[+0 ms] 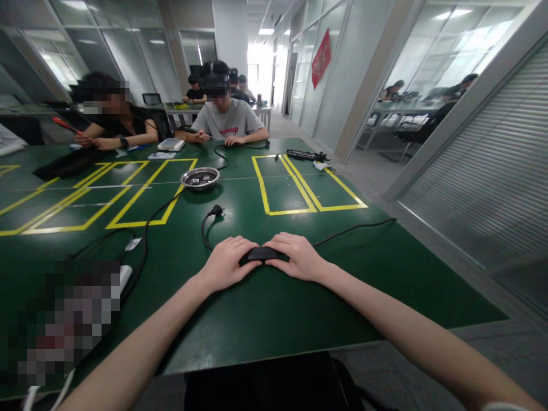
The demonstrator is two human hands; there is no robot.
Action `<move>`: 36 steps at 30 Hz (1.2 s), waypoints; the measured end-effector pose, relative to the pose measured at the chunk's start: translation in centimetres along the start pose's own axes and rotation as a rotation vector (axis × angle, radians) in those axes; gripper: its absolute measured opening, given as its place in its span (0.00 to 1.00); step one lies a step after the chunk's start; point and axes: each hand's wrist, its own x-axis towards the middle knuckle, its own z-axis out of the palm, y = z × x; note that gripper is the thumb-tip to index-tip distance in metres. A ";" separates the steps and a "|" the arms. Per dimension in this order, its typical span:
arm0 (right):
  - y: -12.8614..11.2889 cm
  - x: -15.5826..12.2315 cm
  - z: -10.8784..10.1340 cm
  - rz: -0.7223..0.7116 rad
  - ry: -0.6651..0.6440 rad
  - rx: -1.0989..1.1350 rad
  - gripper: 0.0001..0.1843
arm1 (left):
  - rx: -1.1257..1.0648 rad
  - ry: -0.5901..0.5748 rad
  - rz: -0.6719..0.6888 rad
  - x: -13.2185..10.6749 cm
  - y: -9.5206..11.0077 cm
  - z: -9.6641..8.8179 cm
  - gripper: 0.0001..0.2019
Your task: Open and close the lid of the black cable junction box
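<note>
A black power adapter (262, 254) sits between my two hands just above the green tabletop or on it; I cannot tell which. My left hand (229, 260) has its thumb and fingers closed round the left end, and my right hand (295, 255) grips the right end the same way. From the left side a cord curves up to a black plug (217, 211), whose prongs point right. On the right, a thin black cable (355, 229) runs across the table to its far right edge. The adapter's two ends are covered by my fingers.
A metal bowl (200, 178) with small metal parts stands ahead. Yellow tape rectangles (291, 212) mark the green table (334, 319). A black folded tripod-like object (306, 155) lies at the far right. A blurred item (68, 319) and cables lie left. Two people sit opposite, one handling a thin tool.
</note>
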 end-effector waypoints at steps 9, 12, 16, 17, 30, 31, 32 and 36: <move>-0.1 -0.1 0.1 -0.006 0.030 0.083 0.16 | -0.060 0.012 -0.074 -0.1 0.6 -0.4 0.17; 0.0 0.0 0.0 0.008 -0.008 0.125 0.16 | -0.086 -0.029 -0.129 -0.2 0.8 -0.5 0.15; -0.2 0.1 -0.4 -0.012 -0.059 0.084 0.19 | -0.196 -0.072 -0.235 -0.1 1.1 -0.4 0.14; -0.3 0.2 -0.5 -0.032 -0.068 0.061 0.19 | -0.227 -0.089 -0.262 -0.1 1.1 -0.4 0.14; 2.4 -0.5 0.4 0.071 -0.064 -0.162 0.29 | -0.153 0.093 -0.119 -0.3 0.0 0.3 0.31; 3.2 -0.6 0.2 0.160 -0.008 -0.147 0.28 | -0.128 0.117 -0.102 -0.3 -0.2 0.4 0.32; 4.2 -0.7 -0.2 0.256 0.058 -0.134 0.28 | -0.112 0.124 -0.091 -0.3 -0.3 0.4 0.32; 7.6 -1.5 -2.6 0.551 0.352 -0.162 0.27 | -0.140 0.028 -0.055 -0.5 -0.4 0.5 0.27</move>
